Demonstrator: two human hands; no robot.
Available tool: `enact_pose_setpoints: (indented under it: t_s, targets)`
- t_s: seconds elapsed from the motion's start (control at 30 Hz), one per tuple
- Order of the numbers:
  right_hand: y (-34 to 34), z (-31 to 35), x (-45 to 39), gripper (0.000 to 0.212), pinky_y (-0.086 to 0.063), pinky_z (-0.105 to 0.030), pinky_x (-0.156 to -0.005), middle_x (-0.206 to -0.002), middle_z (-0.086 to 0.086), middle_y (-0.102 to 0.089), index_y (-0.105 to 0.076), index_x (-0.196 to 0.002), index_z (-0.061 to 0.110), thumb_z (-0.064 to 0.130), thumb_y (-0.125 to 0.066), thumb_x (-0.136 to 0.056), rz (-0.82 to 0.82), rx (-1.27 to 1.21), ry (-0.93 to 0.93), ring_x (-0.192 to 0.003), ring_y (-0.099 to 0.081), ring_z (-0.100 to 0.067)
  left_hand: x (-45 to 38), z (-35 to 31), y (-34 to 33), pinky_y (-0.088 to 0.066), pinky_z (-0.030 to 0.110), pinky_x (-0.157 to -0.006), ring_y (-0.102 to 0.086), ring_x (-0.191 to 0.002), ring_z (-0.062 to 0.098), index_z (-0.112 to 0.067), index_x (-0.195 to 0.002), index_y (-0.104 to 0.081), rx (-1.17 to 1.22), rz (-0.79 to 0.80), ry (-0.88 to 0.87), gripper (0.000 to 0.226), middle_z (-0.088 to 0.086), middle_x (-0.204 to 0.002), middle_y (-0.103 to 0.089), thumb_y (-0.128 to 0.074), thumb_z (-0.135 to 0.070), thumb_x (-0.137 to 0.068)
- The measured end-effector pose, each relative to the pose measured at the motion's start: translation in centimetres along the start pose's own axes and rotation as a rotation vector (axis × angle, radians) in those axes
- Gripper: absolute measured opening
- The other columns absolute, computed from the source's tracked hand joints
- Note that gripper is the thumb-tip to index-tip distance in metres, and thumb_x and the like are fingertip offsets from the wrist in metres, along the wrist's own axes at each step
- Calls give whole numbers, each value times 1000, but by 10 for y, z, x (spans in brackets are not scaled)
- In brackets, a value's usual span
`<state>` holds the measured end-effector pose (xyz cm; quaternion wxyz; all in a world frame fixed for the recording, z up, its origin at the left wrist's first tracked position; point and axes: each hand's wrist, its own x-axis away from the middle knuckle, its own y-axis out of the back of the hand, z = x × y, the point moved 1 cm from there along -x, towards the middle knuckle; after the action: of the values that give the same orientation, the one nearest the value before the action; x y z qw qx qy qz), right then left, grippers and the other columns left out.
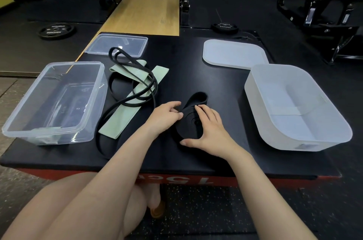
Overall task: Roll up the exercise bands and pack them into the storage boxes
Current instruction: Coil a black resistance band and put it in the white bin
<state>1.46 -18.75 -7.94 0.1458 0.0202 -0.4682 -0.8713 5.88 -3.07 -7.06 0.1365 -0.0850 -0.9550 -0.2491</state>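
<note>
**Rolling the wide black band**

My left hand (167, 115) pinches the band's (189, 120) loose loop taut while my right hand (206, 131) cups the coil near the platform's (216, 161) front edge, so it can't unwind. 2 boxes, clear (55, 100) and frosted (294, 108), flank it. Upside-down "15c" marks the front.

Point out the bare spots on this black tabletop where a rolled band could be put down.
Bare: the middle strip between the clear lid and the white lid, and the front right edge below the white box. Crowded: the left half, where the thin black band and green band sprawl beside the clear box.
</note>
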Motion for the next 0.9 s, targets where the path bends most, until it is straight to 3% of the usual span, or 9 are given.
enact_pose_setpoints:
  t_s: [0.1,0.17,0.23,0.33,0.5,0.63,0.7,0.8,0.9]
  targets:
    - [9,-8,-5,109,-10,-34,-118,-157,12,2,-5,-151,22,55,-71,-72,122,37,61,-142,9,-9,0,2,0,-42,27,-96,-58,-105,13,-24,-123,-60,-17,5,1,34,-5,-97,-64,-58,-20,-89]
    - [14,-13,-8,109,-7,-29,-117,-157,11,1,-7,-151,22,53,-73,-71,175,31,99,-142,8,-6,-1,4,0,-42,23,-88,-58,-95,11,-22,-117,-64,-16,-2,1,29,-6,-90,-65,-60,-21,-88]
    - [17,-15,-9,108,-7,-28,-118,-157,11,-1,-10,-152,21,53,-74,-70,187,14,118,-142,7,-4,-2,6,1,-44,24,-90,-59,-92,12,-19,-115,-65,-30,-17,2,29,-4,-87,-64,-64,-20,-86]
    - [13,-10,-6,108,-9,-36,-120,-157,11,3,-9,-151,25,60,-71,-70,122,71,98,-143,10,-7,-2,6,0,-46,29,-95,-62,-97,17,-18,-114,-66,-57,-37,2,30,-1,-88,-64,-66,-17,-85]
    - [-10,11,15,105,-5,-38,-119,-156,0,23,1,-151,24,57,-65,-76,-68,86,-149,-144,19,-18,0,5,-2,-43,23,-85,-59,-93,15,-21,-108,-67,-91,-93,-24,24,-8,-83,-59,-64,-16,-85]
    - [-28,27,14,115,-10,-40,-118,-159,-1,11,1,-151,20,70,-62,-69,-289,-47,-275,-145,11,-20,3,5,-4,-43,25,-92,-60,-102,17,-18,-113,-65,-97,-96,-49,27,-3,-105,-65,-62,-13,-86]
    - [-32,28,9,112,-10,-37,-118,-159,-2,2,-2,-151,18,70,-61,-70,-356,-45,-294,-144,5,-21,3,5,-4,-44,25,-93,-59,-97,16,-18,-116,-63,-74,-94,-57,30,-1,-113,-64,-62,-13,-87]
    - [-34,24,8,105,-11,-37,-118,-158,-3,-5,-7,-150,16,64,-62,-74,-375,-25,-262,-143,1,-22,4,4,-5,-42,24,-93,-52,-88,10,-22,-126,-56,-13,-69,-64,40,-1,-111,-59,-61,-10,-87]
    - [-29,18,7,102,-10,-38,-119,-158,1,-4,-9,-150,17,61,-63,-76,-313,-46,-210,-144,4,-20,5,3,-4,-36,20,-93,-50,-101,9,-25,-128,-56,48,-42,-14,42,-2,-111,-56,-59,-10,-88]
